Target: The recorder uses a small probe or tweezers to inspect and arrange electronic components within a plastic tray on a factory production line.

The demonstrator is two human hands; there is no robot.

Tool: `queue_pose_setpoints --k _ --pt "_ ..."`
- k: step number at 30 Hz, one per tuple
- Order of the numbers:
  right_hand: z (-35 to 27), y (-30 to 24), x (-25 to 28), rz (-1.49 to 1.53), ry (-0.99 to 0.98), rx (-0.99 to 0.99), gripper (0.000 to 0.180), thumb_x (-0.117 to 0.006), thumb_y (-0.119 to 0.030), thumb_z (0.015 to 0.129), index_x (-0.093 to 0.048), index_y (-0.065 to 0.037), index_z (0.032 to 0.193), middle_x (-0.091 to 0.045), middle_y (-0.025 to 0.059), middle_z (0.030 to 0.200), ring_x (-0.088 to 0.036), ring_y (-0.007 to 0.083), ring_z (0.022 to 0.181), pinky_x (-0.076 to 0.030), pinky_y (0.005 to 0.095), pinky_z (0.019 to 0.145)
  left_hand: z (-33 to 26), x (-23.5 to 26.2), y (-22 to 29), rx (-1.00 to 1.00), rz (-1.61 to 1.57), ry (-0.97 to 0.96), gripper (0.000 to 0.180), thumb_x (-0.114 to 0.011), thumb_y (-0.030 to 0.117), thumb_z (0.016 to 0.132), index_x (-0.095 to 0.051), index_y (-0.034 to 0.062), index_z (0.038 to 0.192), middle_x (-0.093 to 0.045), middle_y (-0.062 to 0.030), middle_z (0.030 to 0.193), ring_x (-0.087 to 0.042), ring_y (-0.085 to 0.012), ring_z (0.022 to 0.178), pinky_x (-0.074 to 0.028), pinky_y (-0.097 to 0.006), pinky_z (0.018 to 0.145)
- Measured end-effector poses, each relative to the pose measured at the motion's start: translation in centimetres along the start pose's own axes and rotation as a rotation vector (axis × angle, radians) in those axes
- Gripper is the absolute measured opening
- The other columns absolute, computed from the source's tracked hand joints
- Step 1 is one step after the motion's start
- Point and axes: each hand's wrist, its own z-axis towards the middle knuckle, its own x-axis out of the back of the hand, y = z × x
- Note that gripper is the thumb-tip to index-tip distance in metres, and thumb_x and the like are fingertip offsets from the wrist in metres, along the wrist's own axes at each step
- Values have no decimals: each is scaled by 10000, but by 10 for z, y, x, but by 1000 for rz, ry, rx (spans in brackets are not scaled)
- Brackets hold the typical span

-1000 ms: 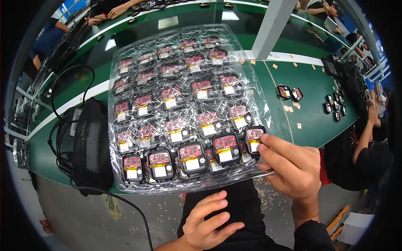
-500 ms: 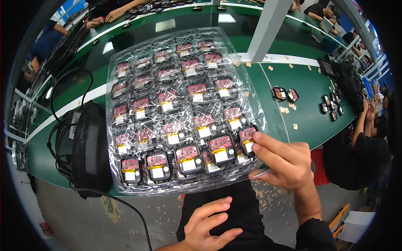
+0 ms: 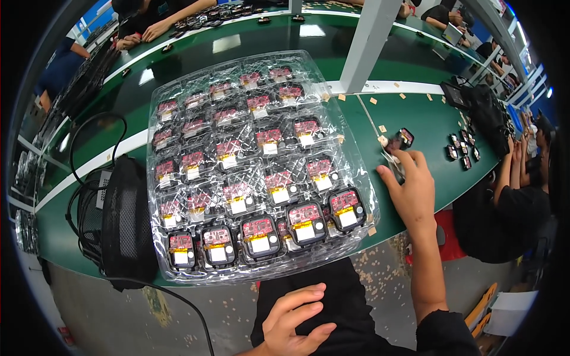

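Head view. Long green desk point(image 3: 415, 127) with a white stripe, curving across the frame; a grey post stands at upper centre. Other people's hands and sleeves work along the top edge and at the far right.

Clear plastic tray point(image 3: 178, 261) fills the middle of the frame, on the desk's near edge. Pockets run in rows; most hold small red circuit boards. Bottom two rows: 7 black-cased units point(image 3: 259, 236) counted, boards seated inside. Bare boards in the rows above: roughly twenty; glare on the plastic blocks an exact count.

Right hand point(image 3: 409, 190), centre right, reaches past the tray onto the desk. Its fingertips touch one loose black case point(image 3: 402, 140) lying just beyond them. Grip: fingers curled about the case but not clearly closed, so I cannot tell whether it is held. Further right, about 6 more small black cases point(image 3: 460, 154) lie in a cluster, well apart from the tray.

Left hand point(image 3: 297, 323), bottom centre, rests below the desk edge, fingers loose, empty.

Black mesh bag point(image 3: 124, 225) with a cable sits left of the tray. Small tan scraps are scattered on the desk and floor.

Judgement: step in hand is fetching a case from the desk. The next move calls for a firm pinch on it, then carrying it to the tray.
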Motion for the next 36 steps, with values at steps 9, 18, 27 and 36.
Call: queue_pose_setpoints --k 9,18,27,36 --pt "-4 4 0 41 91 -42 389 -780 -328 834 -649 -48 1070 -622 122 997 -667 337 786 -521 429 665 -10 -7 -14 51 -66 14 424 -811 184 834 -594 -30 1128 -623 -239 1096 -672 -392 1042 -574 -484 914" --pt "6 5 -5 17 49 -33 385 -774 -304 837 -632 -38 1075 -634 127 1002 -659 357 766 -520 434 660 -2 -8 3 106 3 -20 379 -782 98 844 -608 -61 1140 -636 -252 1140 -668 -377 1038 -546 -420 902" --pt "-14 5 16 499 85 -87 133 -596 -67 963 -651 52 937 -703 85 773 -633 110 651 -458 261 594 0 -7 4 168 7 -52 338 -770 100 857 -621 -56 1118 -648 -241 1130 -664 -358 1043 -540 -406 900" --pt "-88 -35 66 1148 -547 -236 188 -656 -133 916 -675 53 935 -632 5 716 -519 21 642 -398 210 576 -4 -14 -15 267 -231 -80 462 -837 50 777 -620 -40 1176 -632 -209 1175 -679 -300 1047 -577 -352 896"
